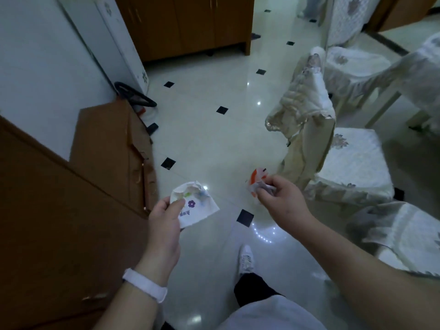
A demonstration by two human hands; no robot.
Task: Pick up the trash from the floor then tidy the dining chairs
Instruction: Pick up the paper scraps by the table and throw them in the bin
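Left hand (166, 215), lower centre: fingers (177, 204) pinched on a crumpled white paper cup (194, 206), soft and torn at the rim, printed with a purple flower. Right hand (283, 198), centre right: fingers clenched around a creased wrapper (258, 181), white with orange print. Both pieces held above the floor (209, 129), glossy pale tile with small black diamond insets. White wristband (145, 285) on the left wrist. Chairs (352, 160), right side: quilted cream covers, lace edging, floral embroidery. Brown wood cabinet (59, 210), left edge. White shoe (245, 258), bottom centre.
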